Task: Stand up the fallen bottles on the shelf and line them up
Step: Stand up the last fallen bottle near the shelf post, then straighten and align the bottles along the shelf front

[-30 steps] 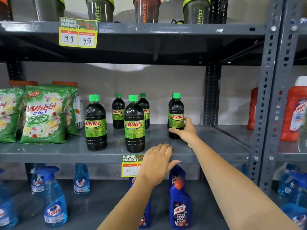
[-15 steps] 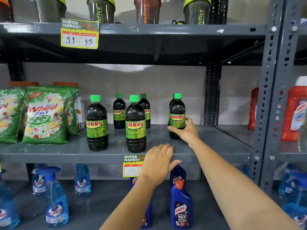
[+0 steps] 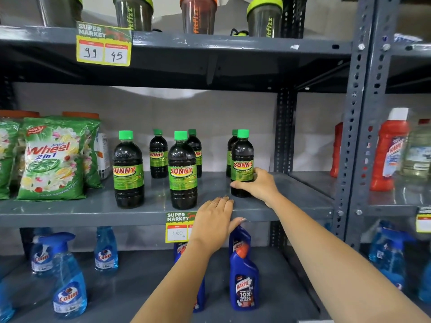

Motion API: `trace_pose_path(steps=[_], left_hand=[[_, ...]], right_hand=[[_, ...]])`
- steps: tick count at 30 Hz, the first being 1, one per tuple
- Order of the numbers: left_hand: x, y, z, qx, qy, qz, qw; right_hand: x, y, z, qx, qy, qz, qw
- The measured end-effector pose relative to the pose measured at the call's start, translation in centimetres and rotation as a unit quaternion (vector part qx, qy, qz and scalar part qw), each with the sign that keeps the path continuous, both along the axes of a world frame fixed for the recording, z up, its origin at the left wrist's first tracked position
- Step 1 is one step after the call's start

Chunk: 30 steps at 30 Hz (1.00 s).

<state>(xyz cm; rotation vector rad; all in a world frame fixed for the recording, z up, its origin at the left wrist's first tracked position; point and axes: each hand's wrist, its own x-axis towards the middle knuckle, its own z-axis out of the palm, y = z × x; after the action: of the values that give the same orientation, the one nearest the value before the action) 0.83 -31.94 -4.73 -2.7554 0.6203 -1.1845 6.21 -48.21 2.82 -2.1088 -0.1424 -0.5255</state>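
Several dark Sunny bottles with green caps stand upright on the grey middle shelf (image 3: pixel 70 210). Two stand in front: the left bottle (image 3: pixel 128 173) and the middle bottle (image 3: pixel 182 173). Two smaller-looking ones (image 3: pixel 158 157) stand behind them, the second (image 3: pixel 196 148) partly hidden. My right hand (image 3: pixel 258 185) grips the lower part of the right front bottle (image 3: pixel 242 157), which is upright; another bottle (image 3: pixel 232 145) peeks out behind it. My left hand (image 3: pixel 214 220) rests flat on the shelf's front edge, fingers together, holding nothing.
Green Wheel detergent bags (image 3: pixel 51 159) fill the shelf's left part. Shaker cups (image 3: pixel 198 15) stand on the top shelf. Blue Colin sprays (image 3: pixel 67 276) and Harpic bottles (image 3: pixel 243 273) are below. A perforated upright (image 3: pixel 359 136) bounds the right side, red bottles (image 3: pixel 389 150) beyond it.
My right hand has kept its hold on the right front bottle, which has slid slightly forward and right. The left hand has stayed on the shelf edge.
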Motion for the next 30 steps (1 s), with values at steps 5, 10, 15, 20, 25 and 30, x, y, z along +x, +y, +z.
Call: trace_pose_path(steps=[5, 10, 15, 20, 25, 30], left_hand=[[-0.2, 0.0, 0.2, 0.003, 0.003, 0.007, 1.000], [-0.3, 0.0, 0.2, 0.005, 0.010, 0.015, 1.000], [-0.1, 0.0, 0.1, 0.013, 0.007, 0.024, 1.000], [-0.1, 0.1, 0.2, 0.006, 0.006, 0.015, 1.000], [-0.8, 0.3, 1.6, -0.006, 0.028, -0.015, 0.999], [-4.1, 1.7, 5.1, -0.187, -0.246, -0.128, 0.942]], right_hand=[[-2.3, -0.5, -0.3, -0.006, -0.014, 0.013, 1.000], [-4.2, -0.8, -0.4, -0.009, -0.017, 0.015, 1.000], [-5.3, -1.1, -0.8, 0.008, -0.024, 0.019, 1.000], [-5.7, -0.8, -1.3, 0.033, -0.021, 0.023, 0.999], [-6.7, -1.0, -1.2, 0.064, -0.007, 0.023, 0.998], [-6.8, -0.8, -1.0, 0.071, -0.002, 0.035, 0.997]])
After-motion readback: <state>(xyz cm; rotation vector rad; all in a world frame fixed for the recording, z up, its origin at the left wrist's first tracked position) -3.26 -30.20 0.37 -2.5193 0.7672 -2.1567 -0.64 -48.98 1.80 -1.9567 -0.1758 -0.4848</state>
